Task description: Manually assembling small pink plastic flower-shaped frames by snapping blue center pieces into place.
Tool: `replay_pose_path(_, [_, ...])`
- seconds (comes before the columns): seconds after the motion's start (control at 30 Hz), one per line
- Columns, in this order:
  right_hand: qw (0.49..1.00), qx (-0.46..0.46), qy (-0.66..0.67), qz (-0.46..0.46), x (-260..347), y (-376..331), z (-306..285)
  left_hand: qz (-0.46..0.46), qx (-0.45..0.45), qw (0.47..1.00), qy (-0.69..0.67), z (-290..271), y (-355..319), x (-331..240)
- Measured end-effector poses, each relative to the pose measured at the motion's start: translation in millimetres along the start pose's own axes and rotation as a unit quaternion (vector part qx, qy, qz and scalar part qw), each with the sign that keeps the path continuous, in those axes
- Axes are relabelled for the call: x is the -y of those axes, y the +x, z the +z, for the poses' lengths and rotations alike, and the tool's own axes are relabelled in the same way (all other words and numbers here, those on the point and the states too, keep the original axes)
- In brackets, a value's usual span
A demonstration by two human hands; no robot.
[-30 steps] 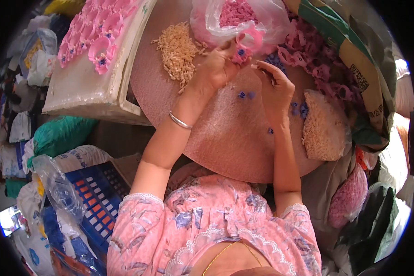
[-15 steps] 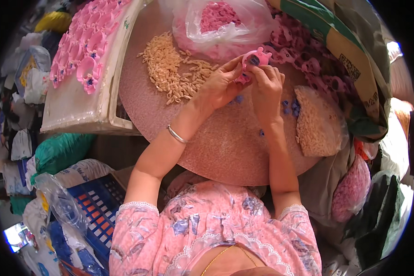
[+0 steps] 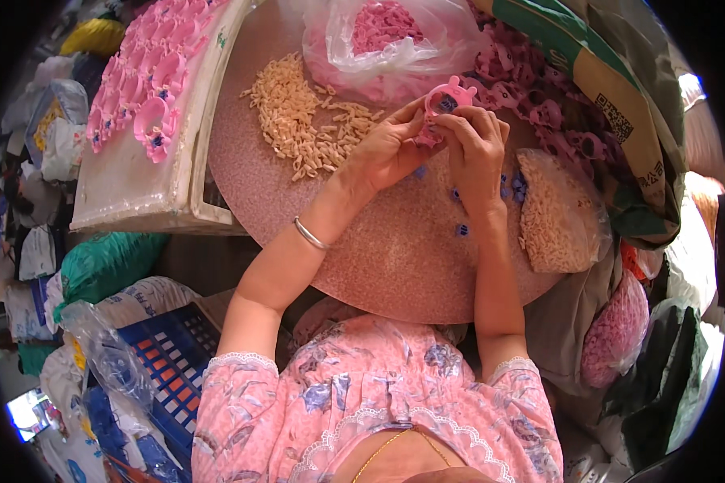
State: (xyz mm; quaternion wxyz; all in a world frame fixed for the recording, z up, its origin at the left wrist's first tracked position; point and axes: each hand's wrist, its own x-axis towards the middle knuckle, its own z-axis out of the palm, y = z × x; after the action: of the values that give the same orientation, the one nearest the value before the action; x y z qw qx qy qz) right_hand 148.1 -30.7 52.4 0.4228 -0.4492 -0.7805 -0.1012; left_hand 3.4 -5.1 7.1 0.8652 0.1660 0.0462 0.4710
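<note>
Pink ring [image 3: 462, 95], likely light, stiff plastic, best held by rim; left hand [image 3: 391, 150] pinches left side, right hand [image 3: 477, 143] fingertips pinch near edge.

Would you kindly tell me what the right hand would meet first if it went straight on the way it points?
The right hand would first meet the pink ring-shaped piece in the left hand; beyond, perhaps the plastic bag, though depth is unclear.

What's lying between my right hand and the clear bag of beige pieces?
In the head view, small blue pieces lie on the tabletop between your right hand and the clear bag.
</note>
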Motion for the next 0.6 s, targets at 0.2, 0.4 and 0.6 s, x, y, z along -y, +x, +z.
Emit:
replay_pose_path(0.2, [0.999, -0.006, 0.0, 0.034, 1, -2, 3, 0.016, 0.056, 0.997, 0.04, 5, 1, 1])
replay_pose_path(0.4, [0.999, -0.035, 0.013, 0.035, 0, -2, 9, 0.025, 0.025, 0.998, 0.047, 7, -1, 1])
replay_pose_path(0.6, [0.997, -0.023, 0.047, 0.062, -3, -2, 7, 0.019, -0.036, 0.995, 0.089, 20, -4, -4])
